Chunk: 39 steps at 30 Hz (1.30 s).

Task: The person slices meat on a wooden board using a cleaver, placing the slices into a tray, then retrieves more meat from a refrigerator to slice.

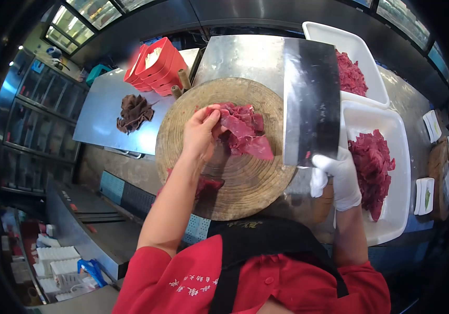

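Observation:
My bare left hand (203, 129) pinches the left end of a bunch of sliced raw red meat (248, 131) over the round wooden chopping block (224, 196). My right hand (339, 178), in a white glove, grips a large cleaver (312, 102) by its handle. The broad blade is raised at the block's right edge, apart from the meat, and hides part of the counter behind. More raw meat (208, 186) lies at the block's lower left, partly covered by my left forearm.
Two white tubs with raw meat stand at right, a near tub (405, 172) and a far tub (378, 78). Stacked red baskets (156, 68) and a crumpled brown cloth (134, 113) sit on the steel counter (96, 112) at left. Small white packs (424, 196) lie far right.

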Each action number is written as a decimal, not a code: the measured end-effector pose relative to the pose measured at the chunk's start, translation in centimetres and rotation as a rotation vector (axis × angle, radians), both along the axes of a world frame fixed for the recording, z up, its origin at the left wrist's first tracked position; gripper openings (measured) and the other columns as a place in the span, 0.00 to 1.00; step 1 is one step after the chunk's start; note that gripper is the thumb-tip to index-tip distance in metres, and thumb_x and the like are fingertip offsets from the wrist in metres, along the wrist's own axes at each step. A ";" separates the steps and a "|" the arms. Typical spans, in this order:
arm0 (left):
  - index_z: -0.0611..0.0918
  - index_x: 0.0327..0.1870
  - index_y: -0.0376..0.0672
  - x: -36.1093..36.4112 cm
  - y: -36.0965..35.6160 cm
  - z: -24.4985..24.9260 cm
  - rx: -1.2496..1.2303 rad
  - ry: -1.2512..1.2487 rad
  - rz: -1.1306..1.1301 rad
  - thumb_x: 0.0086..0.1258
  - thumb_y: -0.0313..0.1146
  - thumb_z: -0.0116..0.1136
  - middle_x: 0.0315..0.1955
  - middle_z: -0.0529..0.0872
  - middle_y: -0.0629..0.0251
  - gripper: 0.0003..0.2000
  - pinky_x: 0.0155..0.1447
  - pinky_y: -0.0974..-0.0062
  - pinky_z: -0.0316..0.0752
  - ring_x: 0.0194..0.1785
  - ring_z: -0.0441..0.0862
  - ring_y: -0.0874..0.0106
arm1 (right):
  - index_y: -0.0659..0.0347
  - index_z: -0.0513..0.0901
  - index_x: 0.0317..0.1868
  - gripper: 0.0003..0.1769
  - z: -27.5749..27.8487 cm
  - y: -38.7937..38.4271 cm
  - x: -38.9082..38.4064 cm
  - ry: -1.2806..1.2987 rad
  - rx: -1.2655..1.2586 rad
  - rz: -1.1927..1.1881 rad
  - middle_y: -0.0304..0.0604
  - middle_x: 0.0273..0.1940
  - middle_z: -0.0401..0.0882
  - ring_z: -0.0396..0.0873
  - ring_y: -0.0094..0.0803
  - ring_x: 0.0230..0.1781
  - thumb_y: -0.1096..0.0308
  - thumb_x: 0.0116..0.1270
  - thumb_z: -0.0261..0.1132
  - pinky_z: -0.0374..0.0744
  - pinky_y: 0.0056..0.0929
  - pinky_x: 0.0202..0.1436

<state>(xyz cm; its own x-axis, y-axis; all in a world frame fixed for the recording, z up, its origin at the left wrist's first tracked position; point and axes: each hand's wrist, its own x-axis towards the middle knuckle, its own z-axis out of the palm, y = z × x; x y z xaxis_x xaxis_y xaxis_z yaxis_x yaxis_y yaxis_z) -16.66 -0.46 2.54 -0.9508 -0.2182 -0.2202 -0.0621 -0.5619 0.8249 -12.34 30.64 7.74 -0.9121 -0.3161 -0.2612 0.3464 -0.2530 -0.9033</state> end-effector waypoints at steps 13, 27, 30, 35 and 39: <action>0.84 0.42 0.39 12.0 -4.7 1.1 -1.757 0.226 0.292 0.61 0.24 0.69 0.38 0.85 0.57 0.09 0.47 0.71 0.78 0.43 0.84 0.64 | 0.66 0.77 0.27 0.08 1.5 -5.1 1.6 0.742 0.871 0.337 0.53 0.19 0.77 0.78 0.47 0.18 0.74 0.63 0.66 0.75 0.37 0.23; 0.80 0.46 0.48 17.6 -2.5 -5.4 -1.716 0.416 0.190 0.47 0.26 0.73 0.37 0.83 0.63 0.22 0.48 0.53 0.73 0.42 0.81 0.56 | 0.74 0.79 0.34 0.14 3.1 -7.7 1.7 1.062 1.155 1.044 0.44 0.14 0.72 0.77 0.39 0.14 0.70 0.50 0.63 0.68 0.38 0.15; 0.83 0.43 0.45 18.1 -2.1 -6.0 -1.583 0.317 0.225 0.57 0.29 0.68 0.35 0.84 0.63 0.12 0.45 0.59 0.75 0.38 0.82 0.57 | 0.76 0.79 0.38 0.17 3.0 -8.0 1.3 1.124 1.118 1.077 0.42 0.14 0.71 0.76 0.37 0.13 0.70 0.51 0.64 0.68 0.38 0.14; 0.86 0.36 0.34 17.3 -0.5 -5.5 -0.698 0.234 0.331 0.72 0.44 0.60 0.33 0.87 0.59 0.18 0.42 0.68 0.77 0.34 0.84 0.62 | 0.76 0.79 0.37 0.14 2.3 -9.4 0.6 1.200 1.041 1.108 0.43 0.17 0.71 0.74 0.34 0.13 0.71 0.54 0.63 0.67 0.36 0.13; 0.87 0.33 0.35 18.2 -1.2 -6.0 -0.904 0.074 0.305 0.68 0.43 0.64 0.31 0.88 0.59 0.17 0.46 0.68 0.79 0.36 0.86 0.62 | 0.73 0.78 0.33 0.10 2.0 -10.9 0.0 1.185 1.025 1.133 0.42 0.16 0.71 0.74 0.35 0.12 0.72 0.56 0.62 0.68 0.37 0.13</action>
<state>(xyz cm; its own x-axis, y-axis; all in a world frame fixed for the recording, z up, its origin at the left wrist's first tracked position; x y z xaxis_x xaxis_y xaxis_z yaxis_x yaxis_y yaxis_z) 1.52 -1.66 -3.46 -0.8294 -0.5171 0.2116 0.0515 0.3063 0.9505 -12.31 19.72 9.74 -0.2493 -0.9474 -0.2006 -0.8615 0.3115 -0.4010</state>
